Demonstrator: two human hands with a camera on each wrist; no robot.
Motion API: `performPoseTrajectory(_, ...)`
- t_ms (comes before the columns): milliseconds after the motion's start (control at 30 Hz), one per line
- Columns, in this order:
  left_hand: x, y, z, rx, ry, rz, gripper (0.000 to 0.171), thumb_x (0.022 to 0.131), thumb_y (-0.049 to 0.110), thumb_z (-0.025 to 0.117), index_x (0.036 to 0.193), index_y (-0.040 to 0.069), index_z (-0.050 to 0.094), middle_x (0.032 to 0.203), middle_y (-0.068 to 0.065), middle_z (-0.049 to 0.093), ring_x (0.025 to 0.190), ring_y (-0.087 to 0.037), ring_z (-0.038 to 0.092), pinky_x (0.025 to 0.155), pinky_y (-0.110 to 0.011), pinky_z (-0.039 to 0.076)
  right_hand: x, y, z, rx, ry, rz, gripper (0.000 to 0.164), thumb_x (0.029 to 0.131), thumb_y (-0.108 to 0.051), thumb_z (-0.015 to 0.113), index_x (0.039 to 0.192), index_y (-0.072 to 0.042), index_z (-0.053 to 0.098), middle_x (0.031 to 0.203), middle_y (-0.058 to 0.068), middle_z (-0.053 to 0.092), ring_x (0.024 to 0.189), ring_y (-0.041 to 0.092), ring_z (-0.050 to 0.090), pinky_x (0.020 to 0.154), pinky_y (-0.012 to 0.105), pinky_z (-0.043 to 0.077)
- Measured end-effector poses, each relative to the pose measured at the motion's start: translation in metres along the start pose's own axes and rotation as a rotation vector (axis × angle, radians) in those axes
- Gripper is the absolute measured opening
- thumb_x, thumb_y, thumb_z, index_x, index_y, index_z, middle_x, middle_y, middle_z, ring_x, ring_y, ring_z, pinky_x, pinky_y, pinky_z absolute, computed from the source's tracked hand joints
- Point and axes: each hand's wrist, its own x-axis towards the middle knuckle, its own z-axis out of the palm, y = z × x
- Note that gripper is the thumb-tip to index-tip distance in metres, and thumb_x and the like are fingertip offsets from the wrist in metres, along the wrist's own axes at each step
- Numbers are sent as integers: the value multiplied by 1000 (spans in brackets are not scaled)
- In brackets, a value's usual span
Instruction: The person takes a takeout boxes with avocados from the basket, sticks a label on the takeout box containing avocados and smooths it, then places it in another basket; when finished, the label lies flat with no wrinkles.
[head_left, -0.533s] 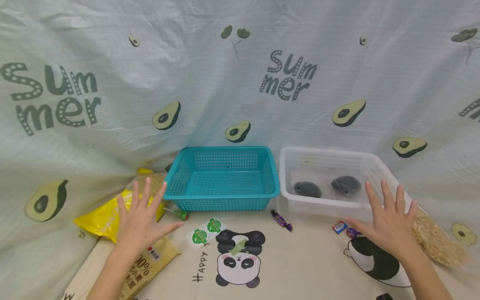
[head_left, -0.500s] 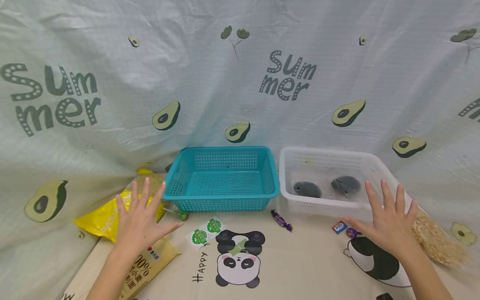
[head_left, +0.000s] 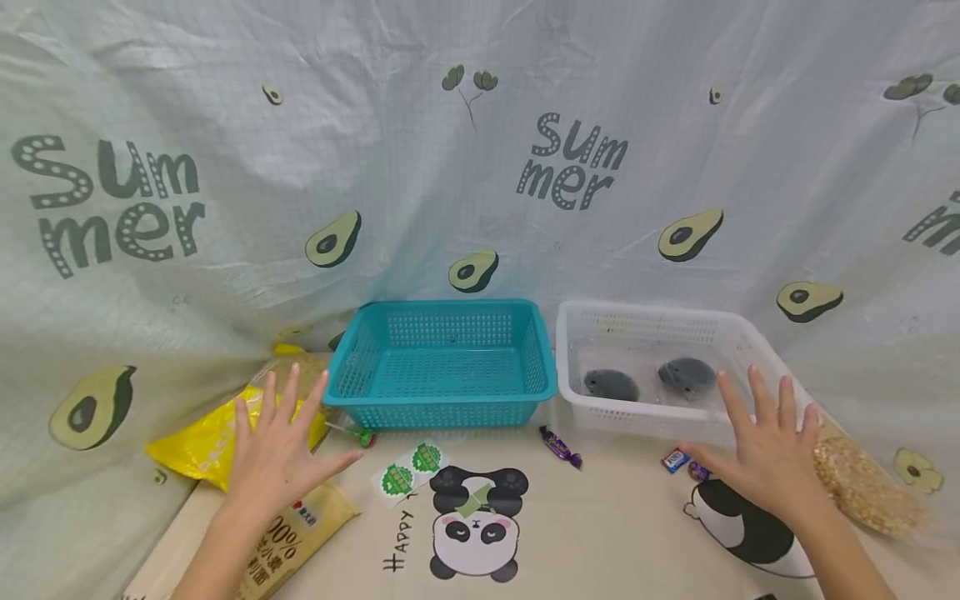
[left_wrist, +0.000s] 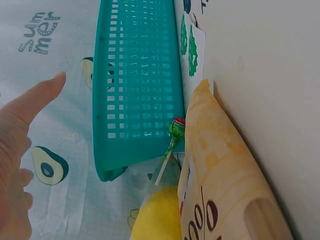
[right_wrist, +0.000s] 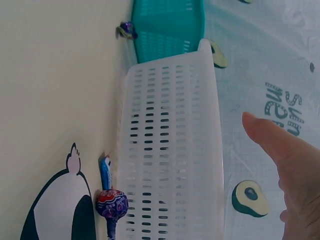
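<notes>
My left hand is held with its fingers spread above a yellow pasta bag and a beige noodle bag, partly covering both. It holds nothing. On the other side, my right hand is also spread and holds nothing. It hovers in front of the white basket, near a small red-and-blue wrapped sweet and a purple lollipop that its thumb partly hides in the head view. Two grey oval things lie in clear packaging inside the white basket.
A teal basket stands left of the white one. Before it lie a green lollipop, green round stickers and a purple wrapped sweet. A clear bag of pale flakes is at the right. A patterned curtain hangs behind.
The head view has tilted slightly, so the scene sits a little lower. Both hands keep their spread pose, and the objects on the table have not moved.
</notes>
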Motion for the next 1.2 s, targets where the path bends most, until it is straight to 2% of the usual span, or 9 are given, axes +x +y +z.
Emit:
performPoseTrajectory(167,3,10,11,-50,-29,21,102,64,75,52,143,27,9,147,-15,14,134,-37,7,100,-61,-8,-3,-1,7,19,28,-29,101,65,-60,64,143,-23,13,144,23,10,129,48,-5,92,69,-2)
performPoseTrajectory(333,14,31,22,-165,-41,48,91,71,59,60,143,21,18,145,-19,19,130,-39,21,100,-60,17,2,-2,13,70,61,-62,91,71,-54,63,142,-20,18,140,26,15,128,51,0,90,71,6)
performPoseTrajectory(467,33,59,28,-262,-56,76,79,76,44,64,139,14,28,143,-20,23,125,-40,29,95,-57,30,14,-5,17,149,89,-87,76,79,-45,59,139,-11,27,137,30,19,125,53,8,91,69,9)
performPoseTrajectory(667,69,113,42,-352,-76,127,61,81,36,61,134,17,38,139,-12,34,124,-31,35,88,-50,42,38,-13,25,290,82,-121,58,84,-27,58,127,7,37,128,34,30,112,54,27,87,64,19)
performPoseTrajectory(767,84,140,50,-404,-79,183,53,83,32,58,131,16,42,137,-10,37,123,-29,37,87,-46,44,52,-15,33,342,36,-119,53,83,-18,58,124,10,40,123,33,37,110,50,33,87,61,25)
performPoseTrajectory(867,97,165,57,-495,-130,244,46,86,28,55,129,14,45,136,-10,37,124,-27,37,90,-43,43,66,-17,41,391,-63,-94,49,85,-17,56,125,9,41,122,30,42,107,45,42,87,56,33)
performPoseTrajectory(967,111,187,63,-552,-212,310,43,87,23,53,128,12,45,136,-10,36,124,-24,37,93,-39,41,81,-20,49,452,-174,-57,48,89,-22,52,126,6,41,122,28,45,104,41,49,84,52,41)
performPoseTrajectory(1067,124,208,70,-574,-294,363,42,88,20,50,128,11,44,134,-9,38,122,-22,39,94,-35,40,93,-23,57,482,-257,-22,48,89,-23,50,127,5,41,120,28,48,101,41,52,81,51,43)
performPoseTrajectory(1200,137,236,76,-602,-428,361,44,89,21,48,131,9,40,133,-9,40,122,-22,39,95,-35,39,101,-26,66,425,-316,7,47,89,-21,49,126,7,42,118,29,49,100,42,52,79,51,44)
